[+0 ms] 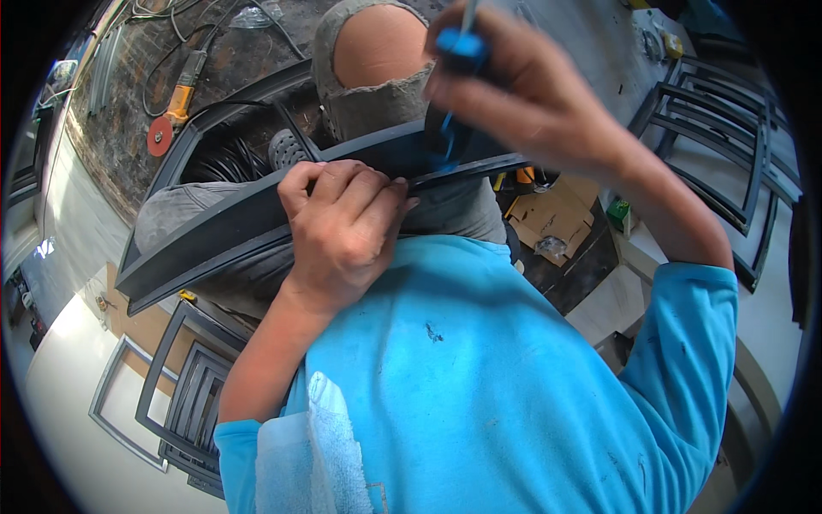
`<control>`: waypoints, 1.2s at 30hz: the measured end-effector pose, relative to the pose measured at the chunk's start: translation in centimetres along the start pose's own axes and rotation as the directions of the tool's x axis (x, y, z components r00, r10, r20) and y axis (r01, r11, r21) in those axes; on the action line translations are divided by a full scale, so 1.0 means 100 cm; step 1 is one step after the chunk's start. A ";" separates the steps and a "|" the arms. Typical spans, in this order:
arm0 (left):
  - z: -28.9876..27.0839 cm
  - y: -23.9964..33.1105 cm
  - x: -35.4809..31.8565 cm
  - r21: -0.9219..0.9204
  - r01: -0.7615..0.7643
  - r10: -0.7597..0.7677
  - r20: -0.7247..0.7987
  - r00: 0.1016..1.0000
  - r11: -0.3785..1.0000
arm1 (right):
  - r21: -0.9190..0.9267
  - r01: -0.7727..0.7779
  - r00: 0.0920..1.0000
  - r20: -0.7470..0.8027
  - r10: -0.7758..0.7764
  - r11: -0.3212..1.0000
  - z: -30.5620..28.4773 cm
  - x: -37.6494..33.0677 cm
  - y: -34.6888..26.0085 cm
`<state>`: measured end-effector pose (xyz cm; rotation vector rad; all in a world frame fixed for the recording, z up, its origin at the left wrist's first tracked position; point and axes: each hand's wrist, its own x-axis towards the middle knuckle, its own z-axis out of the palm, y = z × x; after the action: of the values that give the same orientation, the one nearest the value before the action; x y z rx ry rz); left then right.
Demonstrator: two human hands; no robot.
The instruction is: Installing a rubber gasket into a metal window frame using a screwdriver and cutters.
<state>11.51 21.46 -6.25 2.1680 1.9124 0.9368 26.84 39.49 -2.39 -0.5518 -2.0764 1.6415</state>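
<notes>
Across my lap lies a dark grey metal frame (205,233), its near bar tilted up to the right. My left hand (342,227) is closed over this bar, fingers curled on its upper edge, with the thumb side by a thin black strip (471,170) running along the bar. My right hand (514,94) grips what looks like a screwdriver (462,50), blurred by motion. Its metal shaft points up, and its black and blue handle hangs down close to the bar. Whether the handle touches the bar I cannot tell. A coil of black cord or rubber strip (224,156) lies inside the frame.
An orange angle grinder (180,98) with a red disc lies on the floor at the far left, cables around it. Dark frames are stacked at right (711,128) and at lower left (201,403). Flattened cardboard (552,214) lies right of my lap.
</notes>
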 end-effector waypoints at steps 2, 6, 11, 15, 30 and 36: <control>0.000 0.000 0.000 0.003 -0.006 0.006 -0.009 1.000 1.000 | 0.085 -0.029 0.999 -0.011 0.030 0.996 -0.002 0.001 -0.002; -0.001 -0.003 -0.001 0.035 -0.014 0.014 -0.002 1.000 0.999 | -0.151 -0.131 0.968 0.192 0.159 0.980 -0.009 0.004 -0.007; -0.003 -0.006 -0.003 0.054 0.007 -0.006 -0.021 1.000 0.999 | -0.140 -0.055 0.997 0.054 0.063 0.989 -0.004 0.000 -0.006; -0.005 -0.008 -0.005 0.039 -0.023 0.024 -0.024 0.999 0.999 | -0.180 -0.042 0.988 0.142 0.068 0.983 0.001 -0.003 0.006; -0.006 -0.007 0.000 -0.020 -0.003 0.003 -0.010 1.000 1.000 | -0.191 0.008 0.969 0.245 0.040 0.982 -0.008 0.006 0.000; -0.006 -0.007 0.001 -0.021 0.001 -0.001 0.027 1.000 1.000 | -0.457 -0.116 0.893 0.340 0.294 0.882 -0.006 0.000 -0.008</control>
<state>10.64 21.54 -6.08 2.1565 1.8824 0.9184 27.16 39.84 -1.48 -0.6382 -2.8082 1.5075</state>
